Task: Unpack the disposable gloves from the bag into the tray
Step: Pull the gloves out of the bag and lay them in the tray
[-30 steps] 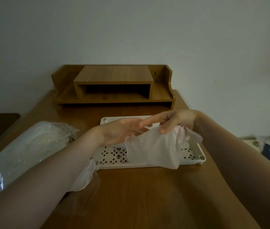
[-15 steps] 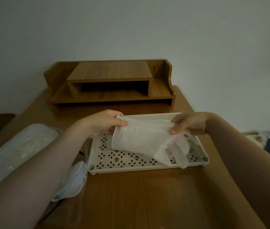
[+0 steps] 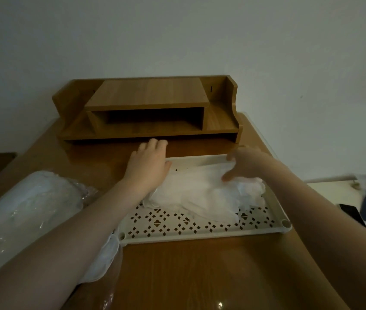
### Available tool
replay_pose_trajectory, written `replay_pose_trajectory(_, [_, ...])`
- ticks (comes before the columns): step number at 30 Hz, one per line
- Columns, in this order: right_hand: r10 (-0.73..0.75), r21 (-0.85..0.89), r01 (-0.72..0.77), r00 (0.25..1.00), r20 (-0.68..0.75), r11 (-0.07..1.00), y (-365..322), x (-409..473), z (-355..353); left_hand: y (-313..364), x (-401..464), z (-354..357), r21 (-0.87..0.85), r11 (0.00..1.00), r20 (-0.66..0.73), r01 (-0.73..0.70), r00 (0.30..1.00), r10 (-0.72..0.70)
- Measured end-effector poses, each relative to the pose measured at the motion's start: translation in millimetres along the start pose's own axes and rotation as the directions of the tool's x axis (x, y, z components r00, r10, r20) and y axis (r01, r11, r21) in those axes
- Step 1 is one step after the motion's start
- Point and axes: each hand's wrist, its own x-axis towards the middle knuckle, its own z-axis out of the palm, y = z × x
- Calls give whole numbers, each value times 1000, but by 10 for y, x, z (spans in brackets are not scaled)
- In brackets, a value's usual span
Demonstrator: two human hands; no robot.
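Lying flat in white tray (image 3: 202, 230), pale disposable gloves (image 3: 202, 195), spread across far and middle part, fingers toward right rim. Resting on left end of gloves, left hand (image 3: 147, 167), fingers straight and reaching past tray's far-left corner over wooden desk (image 3: 200, 276), grasping nothing. Pressing on gloves' right part near far rim, right hand (image 3: 242, 163), blurred, fingers extended, thumb down on the material, nothing gripped. Left of tray, clear plastic bag (image 3: 23, 211) of more gloves lying on desk, partly under left forearm. Another loose glove (image 3: 106, 258) just beside tray's near-left corner. Behind tray, wooden desk shelf (image 3: 148, 110) against wall.
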Motion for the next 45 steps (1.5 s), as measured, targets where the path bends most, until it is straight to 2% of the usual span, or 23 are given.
replay_pose_trajectory(1, [-26, -38, 23, 996, -84, 999, -61, -38, 22, 75, -21, -15, 0, 997, -48, -76, 996, 76])
replay_pose_trajectory(3, [-177, -52, 170, 964, -199, 984, -238, -113, 114, 270, -85, -16, -55, 976, 4, -213, 977, 213])
replay_pose_trajectory(5, [-317, 0, 321, 937, -149, 947, -410, -157, 296, 397, -155, 76, -140, 959, 200, -247, 941, 271])
replay_pose_trajectory(6, [-326, 32, 329, 942, -78, 944, -449, -170, 408, 403, -180, 151, -155, 959, 307, -236, 911, 274])
replay_pose_trajectory(8, [-264, 42, 263, 964, 26, 964, -393, -188, 591, 312, -235, 304, -78, 974, 456, -213, 861, 224])
replay_pose_trajectory(10, [-188, -26, 189, 981, 40, 982, -253, -194, 669, 183, -275, 390, 27, 979, 506, -201, 848, 160])
replay_pose_trajectory(14, [-111, -136, 119, 992, 61, 984, -82, -249, 675, 100, -359, 395, 99, 984, 508, -149, 858, 79])
replay_pose_trajectory(17, [-4, -47, 7, 997, 79, 999, -14, -325, 669, 107, -386, 377, 112, 990, 496, -91, 868, 23])
replay_pose_trajectory(19, [61, -12, -61, 997, 52, 998, -29, -382, 642, 125, -468, 281, 101, 989, 487, -109, 872, 46])
replay_pose_trajectory(21, [72, -23, -73, 997, -41, 997, -137, -472, 565, 168, -614, 74, 28, 983, 425, -184, 892, 155])
replay_pose_trajectory(24, [-101, 33, 113, 960, -262, 993, -482, -731, 389, 188, -936, -324, -126, 936, 157, -328, 925, 345])
replay_pose_trajectory(26, [-192, 143, 280, 877, -441, 949, -757, -935, 277, 109, -1129, -535, -166, 888, -107, -430, 903, 417])
replay_pose_trajectory(27, [-220, 174, 359, 819, -530, 917, -913, -1044, 241, 21, -1209, -607, -98, 878, -212, -468, 872, 441])
replay_pose_trajectory(28, [-240, 185, 430, 756, -609, 884, -1052, -1131, 227, -88, -1259, -653, -38, 888, -277, -458, 859, 431])
replay_pose_trajectory(30, [-290, 199, 557, 666, -687, 806, -1309, -1268, 254, -340, -1331, -697, -4, 940, -296, -341, 898, 325])
replay_pose_trajectory(33, [-485, 172, 699, 631, -606, 694, -1613, -1337, 406, -604, -1458, -706, -13, 985, -176, -173, 970, 168])
replay_pose_trajectory(35, [-627, 149, 727, 662, -411, 670, -1760, -1318, 597, -735, -1523, -648, 18, 996, -35, -85, 996, 86])
replay_pose_trajectory(37, [-660, 153, 693, 719, -219, 705, -1848, -1284, 762, -821, -1570, -566, 42, 998, 60, -40, 997, 38])
replay_pose_trajectory(38, [-648, 154, 670, 742, -172, 726, -1882, -1274, 822, -865, -1590, -536, 38, 999, 85, -32, 996, 29])
replay_pose_trajectory(40, [-611, 117, 633, 771, -180, 765, -1918, -1229, 893, -935, -1622, -509, -7, 1000, 139, -24, 990, 25])
replay_pose_trajectory(43, [-569, -25, 577, 796, -207, 816, -1943, -1162, 898, -1024, -1673, -484, -85, 996, 234, -32, 971, 51])
replay_pose_trajectory(45, [-544, 27, 562, 811, -216, 827, -1956, -1160, 880, -1061, -1691, -450, -112, 993, 266, -24, 962, 53])
